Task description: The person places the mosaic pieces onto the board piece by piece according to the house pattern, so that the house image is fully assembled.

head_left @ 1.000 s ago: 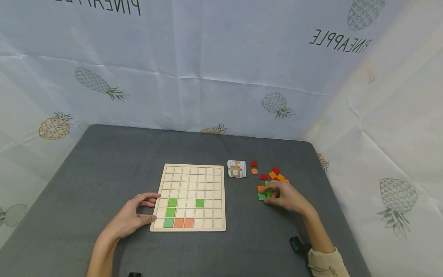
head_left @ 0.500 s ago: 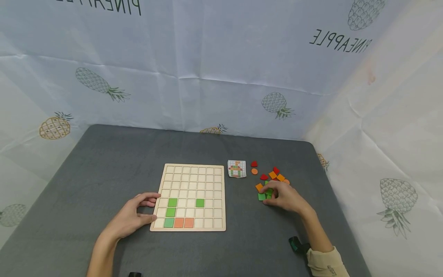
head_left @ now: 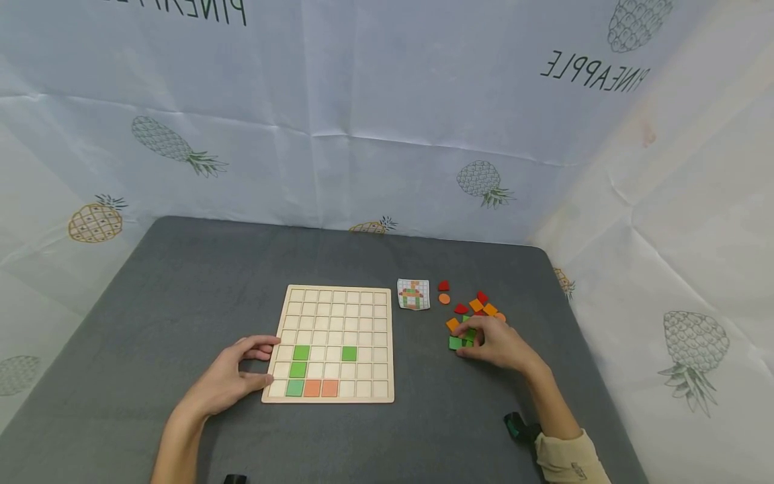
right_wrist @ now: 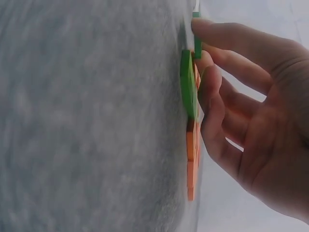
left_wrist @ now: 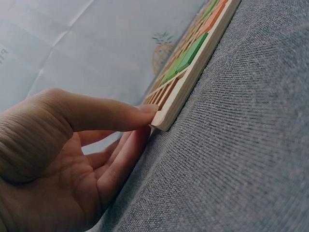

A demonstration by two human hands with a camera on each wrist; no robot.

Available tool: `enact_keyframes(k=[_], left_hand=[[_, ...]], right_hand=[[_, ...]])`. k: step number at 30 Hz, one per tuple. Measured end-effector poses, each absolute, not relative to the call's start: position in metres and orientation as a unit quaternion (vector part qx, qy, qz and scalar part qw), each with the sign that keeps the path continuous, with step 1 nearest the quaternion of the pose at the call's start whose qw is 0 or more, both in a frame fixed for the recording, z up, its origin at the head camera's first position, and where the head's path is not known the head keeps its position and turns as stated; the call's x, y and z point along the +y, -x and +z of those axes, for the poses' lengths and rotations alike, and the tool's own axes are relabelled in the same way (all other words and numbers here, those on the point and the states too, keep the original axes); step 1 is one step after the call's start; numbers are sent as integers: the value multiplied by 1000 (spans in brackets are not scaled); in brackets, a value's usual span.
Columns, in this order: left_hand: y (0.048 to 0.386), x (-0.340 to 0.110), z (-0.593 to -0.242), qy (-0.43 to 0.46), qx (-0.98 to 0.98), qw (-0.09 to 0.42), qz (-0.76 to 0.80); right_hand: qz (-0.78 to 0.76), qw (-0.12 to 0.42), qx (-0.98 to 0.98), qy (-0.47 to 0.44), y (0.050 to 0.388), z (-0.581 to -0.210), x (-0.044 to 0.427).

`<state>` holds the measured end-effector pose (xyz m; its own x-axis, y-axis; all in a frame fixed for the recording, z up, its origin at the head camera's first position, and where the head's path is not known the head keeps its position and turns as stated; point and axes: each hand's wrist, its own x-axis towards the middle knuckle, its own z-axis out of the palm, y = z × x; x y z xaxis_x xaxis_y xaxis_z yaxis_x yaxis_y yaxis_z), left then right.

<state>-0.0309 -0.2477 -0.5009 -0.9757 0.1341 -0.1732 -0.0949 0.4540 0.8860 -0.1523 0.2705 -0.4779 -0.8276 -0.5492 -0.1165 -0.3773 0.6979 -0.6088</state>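
Note:
My left hand [head_left: 225, 378] rests at the left edge of a wooden grid board [head_left: 377, 323], its thumb touching the near corner. The left wrist view has the thumb tip on the corner of the board [left_wrist: 169, 113], the other fingers lower beside it. Green and orange square tiles lie in some of the board's near cells. My right hand [head_left: 497, 343] is over a loose pile of tiles, and its thumb and index finger pinch a green tile [head_left: 455, 343]. From the right wrist, that green tile [right_wrist: 197, 38] stands out above the table; other green tiles [right_wrist: 187, 82] lie below the fingers.
A small pattern card [head_left: 414, 294] lies right of the board. Red [head_left: 444, 286] and orange pieces [head_left: 476, 305] are scattered beyond my right hand. Grey cloth [head_left: 338, 444] covers the table, with white pineapple-print sheets [head_left: 387, 101] behind and at the sides.
An orange tile by my right fingers has turned and shifted slightly left. The pinched green tile has moved a little left. My left hand and the board look the same.

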Motion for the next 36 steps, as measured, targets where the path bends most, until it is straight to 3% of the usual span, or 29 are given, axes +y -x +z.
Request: enact_keyframes(k=[23,36], left_hand=[[31,-248,-499,-12,833,114,540],[30,-248,-499,-12,834,111,540]], right_hand=[[-370,83,864,331,148,-471,207],[-360,98,851,370,146,-463,164]])
